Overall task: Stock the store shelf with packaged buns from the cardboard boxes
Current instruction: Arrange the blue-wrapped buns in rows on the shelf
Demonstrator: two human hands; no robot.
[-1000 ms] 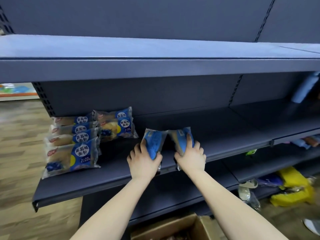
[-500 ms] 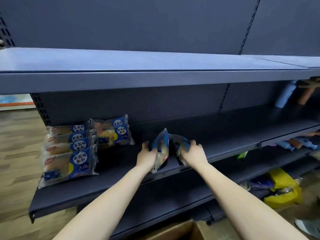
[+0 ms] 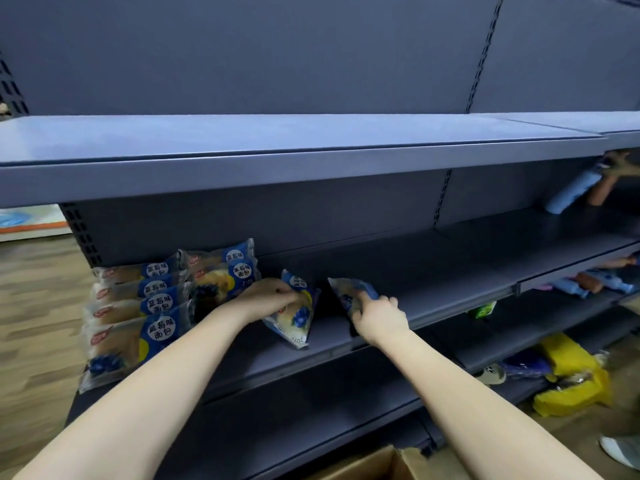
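Observation:
On the dark middle shelf point(image 3: 433, 271) stand two rows of blue bun packs: a front-left row point(image 3: 138, 317) and a shorter row point(image 3: 225, 275) behind it. My left hand point(image 3: 266, 297) grips the top of one bun pack point(image 3: 294, 317), which stands tilted on the shelf just right of those rows. My right hand point(image 3: 377, 315) grips a second bun pack point(image 3: 349, 294), held upright a little further right. An open cardboard box point(image 3: 391, 464) shows at the bottom edge, its contents hidden.
An upper shelf point(image 3: 277, 147) overhangs the working shelf. Another person's hand point(image 3: 620, 168) holds a pale blue bottle point(image 3: 571, 194) at the far right. Bottles lie on the right lower shelf point(image 3: 595, 285). Yellow bags point(image 3: 571, 379) lie on the floor at right.
Both hands have moved further in over the shelf and apart. The left pack now stands tilted beside the stocked rows, and the right pack has turned upright.

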